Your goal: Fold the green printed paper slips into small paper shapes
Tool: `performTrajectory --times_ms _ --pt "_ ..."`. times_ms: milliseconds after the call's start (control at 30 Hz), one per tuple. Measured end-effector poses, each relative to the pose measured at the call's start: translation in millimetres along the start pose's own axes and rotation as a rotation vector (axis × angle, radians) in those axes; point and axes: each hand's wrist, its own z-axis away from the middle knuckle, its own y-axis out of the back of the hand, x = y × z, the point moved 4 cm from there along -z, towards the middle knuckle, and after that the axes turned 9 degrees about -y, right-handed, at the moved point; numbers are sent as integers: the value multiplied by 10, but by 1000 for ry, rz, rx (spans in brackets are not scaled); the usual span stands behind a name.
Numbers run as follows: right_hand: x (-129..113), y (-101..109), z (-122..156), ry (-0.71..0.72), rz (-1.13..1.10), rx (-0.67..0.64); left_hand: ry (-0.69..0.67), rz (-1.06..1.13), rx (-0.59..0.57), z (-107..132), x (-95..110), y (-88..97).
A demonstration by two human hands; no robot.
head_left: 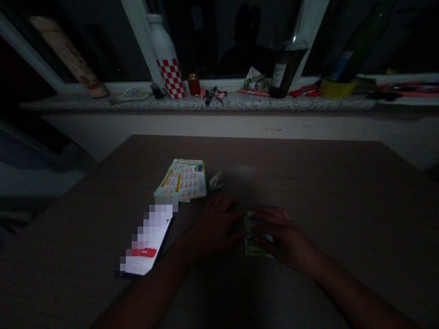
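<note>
My right hand [281, 235] lies over a green-and-white printed paper slip [252, 249] on the table, fingers stretched across it and covering most of it. Just left of the slip, my left hand [217, 226] rests low over the table with its fingers apart; its thumb and index tips reach toward the slip's left edge, and I cannot tell if they touch it. Beyond my left hand are a fanned pile of printed paper tickets [190, 183] and a small folded paper piece [216, 181]. A phone [161, 237] with a lit screen lies left of my left forearm.
The brown table [308, 173] meets a pale wall under a granite window sill [240, 103]. On the sill stand a red-and-white checkered bottle [169, 68], a small red jar [194, 84], a dark cup [283, 75], a green bottle [363, 41] and a tall tube [72, 57]. The light is dim.
</note>
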Motion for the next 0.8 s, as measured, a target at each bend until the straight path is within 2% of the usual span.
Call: performTrajectory --times_ms 800 --pt "-27 -8 -16 3 -14 13 -15 3 10 -13 9 7"
